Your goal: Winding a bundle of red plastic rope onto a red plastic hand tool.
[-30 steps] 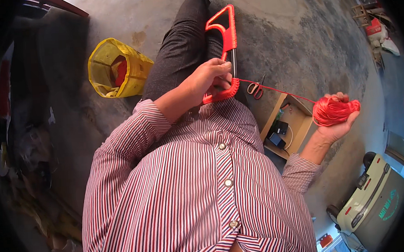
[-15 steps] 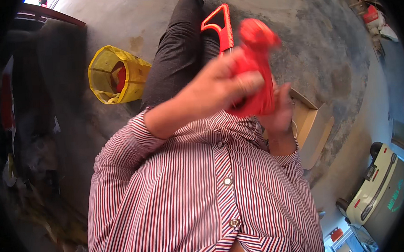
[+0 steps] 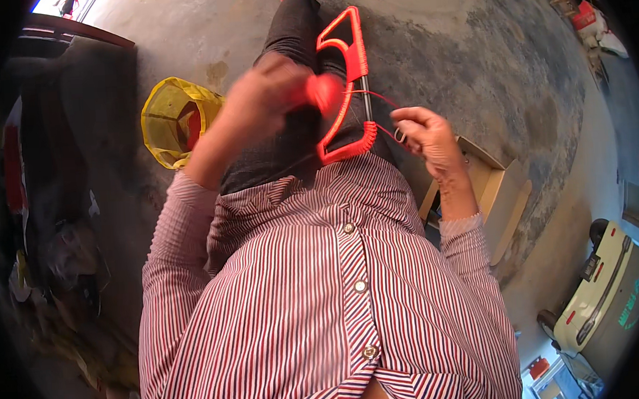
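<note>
My left hand (image 3: 263, 98), smeared by motion, is over my thighs, closed on a blurred red bundle (image 3: 325, 93). Across my lap lies a long red frame (image 3: 356, 60) with a bare metal rod (image 3: 366, 99) along its right side; its edges look wrapped in red cord. Beside the frame on the right, my right hand (image 3: 432, 139) is raised with finger and thumb pinched on a thin red cord (image 3: 381, 97). This cord runs left across the rod toward the bundle. A small pale loop (image 3: 400, 134) shows at my right fingers; whether it is a ring, I cannot tell.
A yellow basket-like container (image 3: 149, 129) with red material inside stands left of my legs. An open cardboard box (image 3: 503, 190) sits on the concrete floor (image 3: 471, 61) to my right. A pale vehicle (image 3: 591, 286) is at the far right, and dark clutter lines the left side.
My left hand has swung left and forward with the red bundle, away from my right hand. My right hand has risen beside the frame, and the cord between them now shows, along with the frame's near end.
</note>
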Motion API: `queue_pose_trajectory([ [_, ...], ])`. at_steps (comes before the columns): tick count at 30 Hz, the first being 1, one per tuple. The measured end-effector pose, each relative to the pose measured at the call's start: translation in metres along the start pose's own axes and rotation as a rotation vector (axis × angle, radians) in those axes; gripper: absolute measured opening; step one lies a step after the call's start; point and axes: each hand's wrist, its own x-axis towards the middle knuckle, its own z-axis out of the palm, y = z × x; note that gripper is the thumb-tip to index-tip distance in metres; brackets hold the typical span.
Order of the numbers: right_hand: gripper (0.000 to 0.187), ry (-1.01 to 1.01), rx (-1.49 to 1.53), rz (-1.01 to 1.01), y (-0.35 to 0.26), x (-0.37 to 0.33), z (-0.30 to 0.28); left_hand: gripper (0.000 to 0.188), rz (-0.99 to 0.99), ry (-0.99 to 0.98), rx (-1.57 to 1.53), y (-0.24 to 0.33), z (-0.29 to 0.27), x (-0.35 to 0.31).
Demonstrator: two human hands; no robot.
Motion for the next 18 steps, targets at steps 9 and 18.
queue_pose_trajectory([
  [9, 0.045, -0.064, -0.752, -0.506, 0.009, 0.02, 0.031, 0.042, -0.169, -0.441, 0.026, 0.037, 0.065, 0.012],
  [18, 0.038, -0.011, 0.343, -0.664, -0.05, -0.026, -0.044, 0.059, -0.687, 0.001, -0.887, 0.025, 0.09, 0.021],
])
